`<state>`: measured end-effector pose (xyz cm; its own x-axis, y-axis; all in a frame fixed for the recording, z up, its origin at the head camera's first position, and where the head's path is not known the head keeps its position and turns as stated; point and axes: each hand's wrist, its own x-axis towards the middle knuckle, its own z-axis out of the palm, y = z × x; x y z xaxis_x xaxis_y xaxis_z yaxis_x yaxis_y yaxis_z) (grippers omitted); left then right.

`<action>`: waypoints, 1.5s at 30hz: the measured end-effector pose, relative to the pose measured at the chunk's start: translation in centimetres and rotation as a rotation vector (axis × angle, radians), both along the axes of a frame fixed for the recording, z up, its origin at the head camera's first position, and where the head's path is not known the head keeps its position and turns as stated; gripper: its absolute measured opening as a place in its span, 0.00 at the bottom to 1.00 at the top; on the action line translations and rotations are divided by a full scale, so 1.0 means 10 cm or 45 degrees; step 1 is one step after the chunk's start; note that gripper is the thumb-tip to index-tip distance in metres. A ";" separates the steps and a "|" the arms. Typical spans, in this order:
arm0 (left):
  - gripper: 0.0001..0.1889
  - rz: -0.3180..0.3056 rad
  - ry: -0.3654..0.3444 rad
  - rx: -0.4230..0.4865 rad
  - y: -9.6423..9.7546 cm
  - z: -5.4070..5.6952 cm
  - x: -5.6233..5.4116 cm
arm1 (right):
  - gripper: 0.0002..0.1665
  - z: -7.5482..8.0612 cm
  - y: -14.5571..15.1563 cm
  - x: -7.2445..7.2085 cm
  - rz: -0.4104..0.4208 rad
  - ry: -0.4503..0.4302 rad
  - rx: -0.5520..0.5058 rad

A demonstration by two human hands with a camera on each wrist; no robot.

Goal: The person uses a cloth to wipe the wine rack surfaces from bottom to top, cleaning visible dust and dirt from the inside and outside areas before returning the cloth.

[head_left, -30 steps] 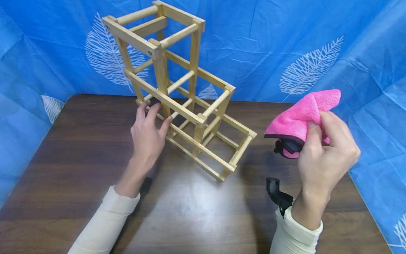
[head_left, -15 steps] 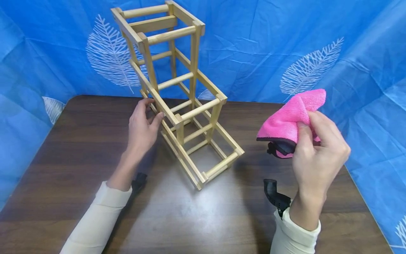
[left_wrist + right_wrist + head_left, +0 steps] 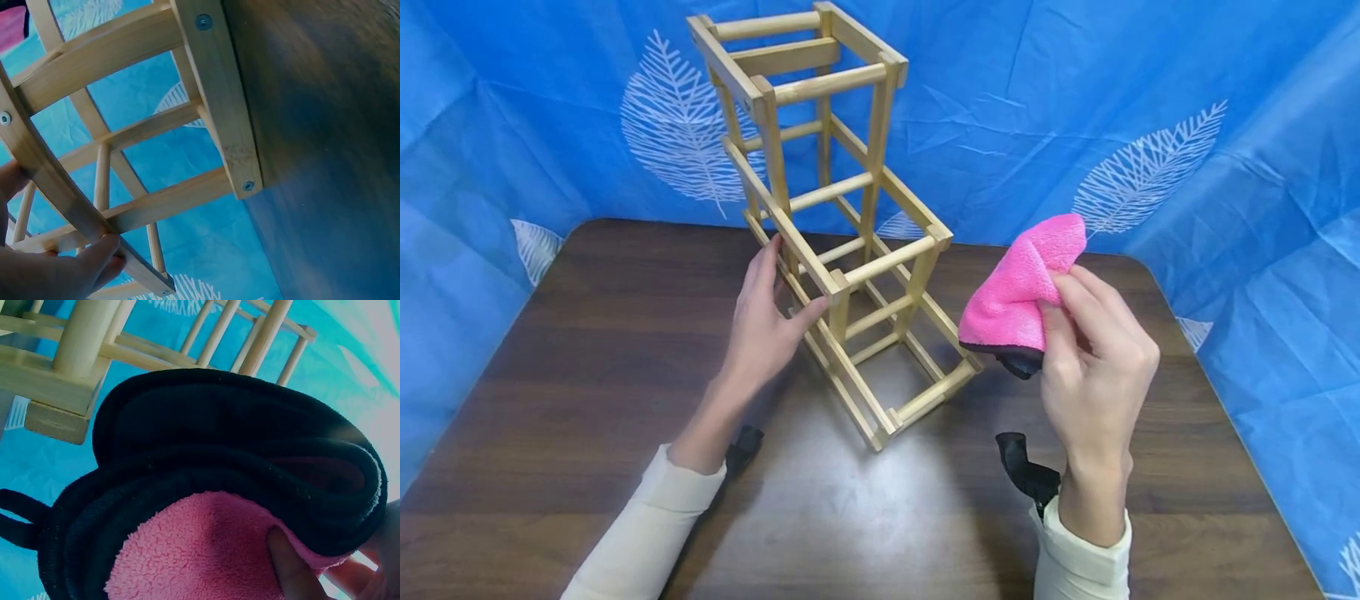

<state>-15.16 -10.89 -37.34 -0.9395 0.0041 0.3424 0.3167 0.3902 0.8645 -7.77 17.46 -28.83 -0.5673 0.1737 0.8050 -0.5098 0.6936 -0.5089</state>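
A stepped rack (image 3: 831,192) of pale wooden slats and round dowels stands on the table. My left hand (image 3: 767,317) grips its lower left side. In the left wrist view the thumb and fingers (image 3: 99,257) close round a slat. My right hand (image 3: 1097,367) pinches a fluffy pink cloth (image 3: 1018,283) between thumb and fingers, raised beside the rack's front right corner and overlapping it in the head view. The right wrist view shows the cloth folded over, with thick black trim (image 3: 212,415) and a small black loop (image 3: 22,519).
The dark wood-grain table (image 3: 587,417) reaches back to a blue curtain (image 3: 985,150) printed with white leaves. Black curved mounts stick out by both cuffs, such as the one at the right sleeve (image 3: 1030,471).
The rack has turned, its low front end swinging toward me and left, with the left hand on its side. My right hand has carried the pink cloth leftward to the rack.
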 end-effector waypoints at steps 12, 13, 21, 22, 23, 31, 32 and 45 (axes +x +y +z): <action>0.49 -0.218 -0.004 0.104 -0.10 0.01 -0.11 | 0.10 -0.01 0.03 0.01 -0.006 0.009 0.008; 0.49 -0.230 0.004 0.103 -0.10 0.00 -0.12 | 0.10 0.00 0.02 0.02 0.003 0.017 0.008; 0.52 -0.355 0.030 0.074 -0.17 0.00 -0.11 | 0.07 0.06 -0.09 0.02 0.107 0.146 -0.043; 0.52 -0.368 0.040 0.061 -0.18 0.00 -0.11 | 0.06 0.06 -0.09 0.01 0.120 0.155 -0.058; 0.52 -0.383 0.049 0.053 -0.19 0.00 -0.10 | 0.06 0.06 -0.09 0.01 0.128 0.159 -0.071; 0.46 -0.476 0.071 0.047 -0.19 0.00 -0.13 | 0.09 0.10 -0.01 -0.35 0.284 0.039 0.006; 0.46 -0.480 0.067 0.056 -0.18 -0.01 -0.13 | 0.10 0.12 0.00 -0.43 0.312 -0.003 0.035; 0.46 -0.563 0.007 0.154 -0.20 -0.01 -0.14 | 0.15 0.20 -0.11 -0.89 0.640 -0.409 0.052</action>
